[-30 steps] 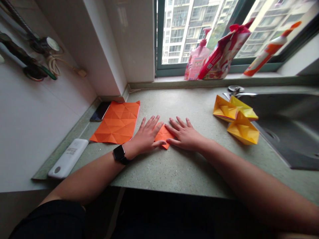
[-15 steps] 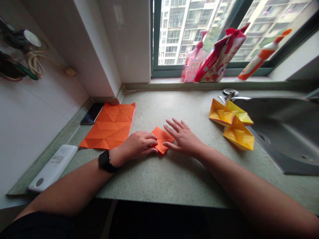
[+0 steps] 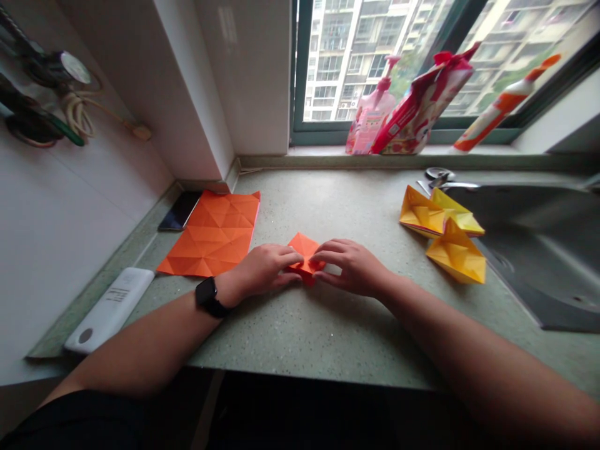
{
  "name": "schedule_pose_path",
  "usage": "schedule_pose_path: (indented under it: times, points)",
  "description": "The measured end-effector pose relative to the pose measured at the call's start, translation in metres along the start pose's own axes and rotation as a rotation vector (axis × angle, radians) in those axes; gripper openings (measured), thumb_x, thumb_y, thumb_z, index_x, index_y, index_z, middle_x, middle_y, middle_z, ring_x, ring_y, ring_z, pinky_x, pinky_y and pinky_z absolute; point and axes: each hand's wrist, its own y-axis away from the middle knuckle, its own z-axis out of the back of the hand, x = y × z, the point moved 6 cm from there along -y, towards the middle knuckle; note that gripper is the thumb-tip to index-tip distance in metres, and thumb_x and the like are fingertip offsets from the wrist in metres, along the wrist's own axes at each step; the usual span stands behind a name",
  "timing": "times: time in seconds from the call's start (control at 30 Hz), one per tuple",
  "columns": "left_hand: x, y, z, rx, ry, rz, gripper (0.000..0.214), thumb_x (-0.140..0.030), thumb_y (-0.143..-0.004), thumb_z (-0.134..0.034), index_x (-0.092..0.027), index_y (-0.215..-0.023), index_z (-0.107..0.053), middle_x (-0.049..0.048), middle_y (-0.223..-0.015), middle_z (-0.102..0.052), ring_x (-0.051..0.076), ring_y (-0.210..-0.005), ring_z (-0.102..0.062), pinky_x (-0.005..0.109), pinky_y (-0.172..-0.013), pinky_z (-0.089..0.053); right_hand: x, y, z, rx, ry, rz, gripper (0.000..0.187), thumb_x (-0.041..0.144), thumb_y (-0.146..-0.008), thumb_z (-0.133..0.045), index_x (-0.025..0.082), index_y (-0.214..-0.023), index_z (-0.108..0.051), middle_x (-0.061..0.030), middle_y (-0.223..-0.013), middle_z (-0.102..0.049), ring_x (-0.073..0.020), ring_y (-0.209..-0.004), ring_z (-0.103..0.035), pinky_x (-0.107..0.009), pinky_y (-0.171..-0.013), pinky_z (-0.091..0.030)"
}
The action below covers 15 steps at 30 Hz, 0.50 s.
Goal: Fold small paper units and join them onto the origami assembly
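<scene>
In the head view, your left hand and your right hand are both half closed, fingers curled toward each other, and together they have hold of the small folded orange paper. It lies flat on the speckled green stone counter between your hands. Your left fingertips press on its left side, your right fingertips on its right side, and its top point shows between them, with a lower corner poking out beneath. A black smartwatch sits on your left wrist.

Left of the small folded orange paper, just beyond your left hand, lies a larger creased orange sheet, with a dark smartphone at its far edge. A white plastic device lies further left, along the counter's edge.

To the right of the small folded orange paper, well apart, sit yellow folded paper pieces, with a steel sink beside them and scissors behind them.

Beyond it, on the window ledge, stand a pink pump bottle, a red printed pouch and an orange-capped bottle.
</scene>
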Motion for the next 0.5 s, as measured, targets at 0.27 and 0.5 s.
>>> schedule_pose_path:
  times: [0.27, 0.5]
  points:
    - [-0.005, -0.002, 0.002, -0.07, 0.014, -0.011, 0.018, -0.025, -0.109, -0.058, -0.022, -0.116, -0.075, 0.0074, -0.12, -0.078, 0.021, -0.109, -0.074, 0.035, -0.096, -0.058, -0.005, -0.001, -0.004, 0.021, 0.04, 0.028, 0.017, 0.028, -0.098, -0.072, 0.028, -0.113, -0.08, -0.007, -0.112, -0.081, -0.024, -0.099, -0.074, -0.041, -0.089, -0.056]
    - [-0.004, 0.001, 0.0, -0.073, -0.076, 0.027, 0.021, -0.023, -0.105, -0.063, -0.026, -0.12, -0.077, 0.0055, -0.118, -0.08, 0.022, -0.105, -0.074, 0.037, -0.092, -0.057, -0.01, 0.0, -0.006, 0.025, 0.056, -0.036, 0.023, 0.021, -0.101, -0.064, 0.029, -0.112, -0.082, -0.0053, -0.106, -0.082, -0.021, -0.09, -0.074, -0.036, -0.08, -0.056]
